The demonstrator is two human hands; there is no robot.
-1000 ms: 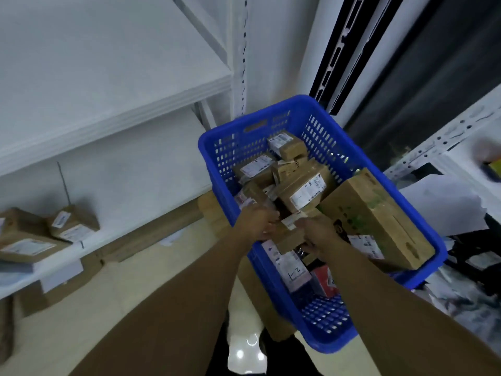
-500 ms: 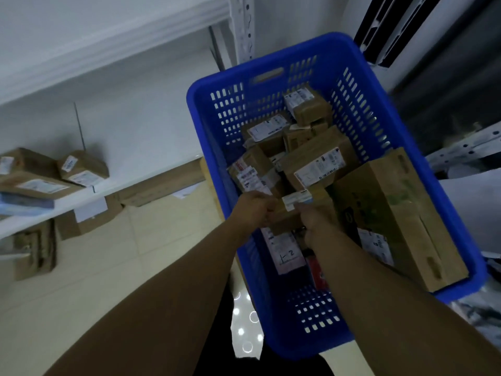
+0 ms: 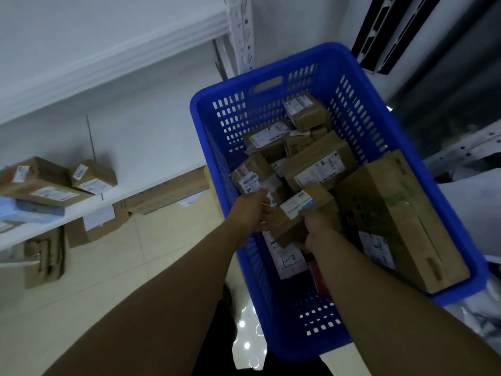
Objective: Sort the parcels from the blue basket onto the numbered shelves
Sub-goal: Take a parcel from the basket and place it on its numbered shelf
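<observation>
Left hand: the left hand [image 3: 250,210] reaches in over the basket's left rim, its fingers curled against the left end of a small brown cardboard parcel with a white label [image 3: 301,213].
Right hand: the right hand [image 3: 321,226] grips the same parcel at its near right side. Its fingers are wrapped round the box and the fingertips are hidden beneath it.
Held parcel: it is raised above the middle of the blue slotted plastic basket [image 3: 311,337], tilted, with the label facing up.
Basket floor: a flat white packet marked "2" [image 3: 287,256] lies below the hands, close to the left wall.
Right wall: a long brown cardboard box with green print [image 3: 393,221] leans along it from the near right corner.
Far end: a heap of small brown labelled parcels [image 3: 306,156] is piled toward the far wall.
Shelf: a white shelf board [image 3: 141,189] left of the basket carries a broad brown labelled box [image 3: 40,183]. A smaller brown labelled box [image 3: 92,176] sits just beside it.
Floor: pale tiled floor [image 3: 108,280] lies under the shelf.
</observation>
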